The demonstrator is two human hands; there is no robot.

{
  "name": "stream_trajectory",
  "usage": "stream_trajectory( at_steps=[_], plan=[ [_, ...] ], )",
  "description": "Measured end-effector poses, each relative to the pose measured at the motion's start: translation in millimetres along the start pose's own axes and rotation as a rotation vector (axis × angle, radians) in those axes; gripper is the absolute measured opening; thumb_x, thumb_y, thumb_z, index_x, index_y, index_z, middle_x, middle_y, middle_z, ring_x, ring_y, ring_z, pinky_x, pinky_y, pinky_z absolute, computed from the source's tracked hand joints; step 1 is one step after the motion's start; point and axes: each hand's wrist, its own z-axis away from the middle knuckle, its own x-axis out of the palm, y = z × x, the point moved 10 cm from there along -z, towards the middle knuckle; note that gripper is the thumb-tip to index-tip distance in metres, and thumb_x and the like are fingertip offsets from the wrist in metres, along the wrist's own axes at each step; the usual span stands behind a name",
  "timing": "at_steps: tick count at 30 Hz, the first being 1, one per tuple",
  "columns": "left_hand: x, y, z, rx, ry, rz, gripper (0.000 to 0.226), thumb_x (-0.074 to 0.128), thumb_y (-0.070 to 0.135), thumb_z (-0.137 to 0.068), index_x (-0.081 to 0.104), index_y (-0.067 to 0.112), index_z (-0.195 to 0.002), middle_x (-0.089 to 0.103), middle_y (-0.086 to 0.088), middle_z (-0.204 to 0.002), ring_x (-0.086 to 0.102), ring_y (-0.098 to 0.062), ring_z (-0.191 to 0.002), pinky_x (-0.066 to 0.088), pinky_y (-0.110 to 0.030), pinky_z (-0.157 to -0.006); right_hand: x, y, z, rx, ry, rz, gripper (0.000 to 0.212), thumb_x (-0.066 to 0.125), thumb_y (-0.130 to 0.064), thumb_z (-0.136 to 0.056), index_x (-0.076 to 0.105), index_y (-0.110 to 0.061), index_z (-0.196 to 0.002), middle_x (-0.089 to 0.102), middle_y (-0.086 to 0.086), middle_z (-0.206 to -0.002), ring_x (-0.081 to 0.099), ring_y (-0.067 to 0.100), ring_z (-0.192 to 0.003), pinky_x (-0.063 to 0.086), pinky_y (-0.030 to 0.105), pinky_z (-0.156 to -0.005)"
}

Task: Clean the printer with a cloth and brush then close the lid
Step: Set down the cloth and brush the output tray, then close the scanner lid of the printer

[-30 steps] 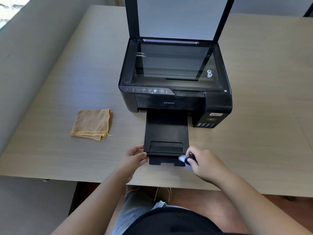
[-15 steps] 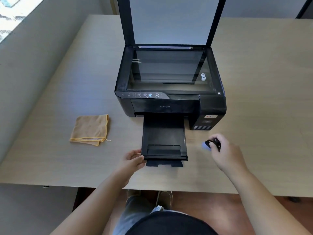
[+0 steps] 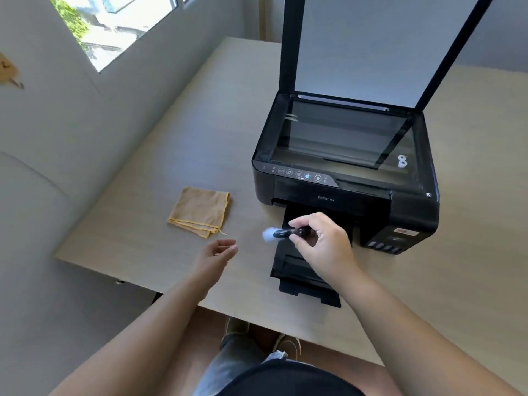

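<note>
A black printer (image 3: 343, 192) stands on the pale wooden table (image 3: 177, 155) with its scanner lid (image 3: 380, 44) raised upright and the glass bare. Its black output tray (image 3: 305, 284) is pulled out toward me. My right hand (image 3: 323, 244) hovers over the tray, shut on a small black brush (image 3: 288, 232) whose white bristles point left. My left hand (image 3: 218, 254) is open, palm up, just above the table to the left of the tray. A folded orange cloth (image 3: 200, 211) lies flat on the table beyond my left hand.
A grey wall with a window (image 3: 114, 21) runs along the table's left side. The table's near edge (image 3: 137, 284) is close to my lap. My legs and shoes (image 3: 285, 345) show below it.
My right hand carried the brush from the tray's right side to above the tray, bristles now left. My left hand let go of the tray's front corner and opened. The view swung left.
</note>
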Motion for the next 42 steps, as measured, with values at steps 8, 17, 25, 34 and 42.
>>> stream_trajectory(
  at_steps=[8, 17, 25, 34, 42],
  plan=[
    [-66.5, 10.3, -44.4, 0.155, 0.138, -0.327, 0.013, 0.063, 0.028, -0.091, 0.065, 0.025, -0.104, 0.063, 0.000, -0.112, 0.059, -0.019, -0.106, 0.049, -0.030, -0.083, 104.7, 18.9, -73.7, 0.170, -0.248, -0.005, 0.021, 0.075, -0.020, -0.079, 0.066, -0.024, -0.097, 0.067, -0.003, -0.090, 0.057, 0.006, -0.074, 0.041, 0.010, -0.068],
    [-69.2, -3.9, -67.7, 0.308, 0.019, -1.094, 0.062, 0.025, 0.051, -0.097, 0.018, 0.028, -0.154, 0.008, 0.008, -0.163, 0.005, -0.022, -0.151, 0.008, -0.037, -0.121, 182.4, 57.4, -123.5, 0.338, -0.328, 0.123, 0.023, 0.071, -0.018, -0.082, 0.068, -0.017, -0.105, 0.069, 0.003, -0.103, 0.059, 0.014, -0.088, 0.045, 0.023, -0.080],
    [-74.6, -18.1, -69.7, 0.264, -0.034, -1.072, 0.076, -0.001, 0.064, -0.080, -0.003, 0.041, -0.153, -0.021, 0.023, -0.155, -0.016, -0.011, -0.148, -0.001, -0.048, -0.118, 208.7, 76.7, -144.1, 0.356, -0.352, 0.288, 0.031, 0.063, -0.014, -0.087, 0.066, -0.013, -0.118, 0.062, 0.009, -0.122, 0.058, 0.024, -0.111, 0.042, 0.027, -0.096],
    [-66.0, 17.1, -71.3, 0.340, -0.030, -0.871, 0.081, 0.007, 0.066, -0.082, 0.022, 0.029, -0.153, 0.004, 0.016, -0.162, -0.006, -0.014, -0.151, -0.002, -0.042, -0.118, 191.0, 31.9, -123.4, 0.105, -0.289, 0.250, 0.023, 0.057, -0.005, -0.088, 0.068, -0.010, -0.107, 0.054, 0.007, -0.110, 0.048, 0.003, -0.074, 0.042, 0.020, -0.081],
    [-22.5, 152.0, -71.4, 0.664, -0.067, -0.678, 0.057, 0.032, 0.054, -0.097, 0.032, 0.029, -0.149, 0.018, 0.021, -0.157, 0.005, -0.005, -0.149, 0.012, -0.025, -0.118, 55.9, -54.2, -90.1, -0.061, 0.060, 0.042, 0.022, 0.056, -0.001, -0.086, 0.072, -0.015, -0.093, 0.062, -0.002, -0.094, 0.059, 0.010, -0.077, 0.046, 0.017, -0.067]
  ],
)
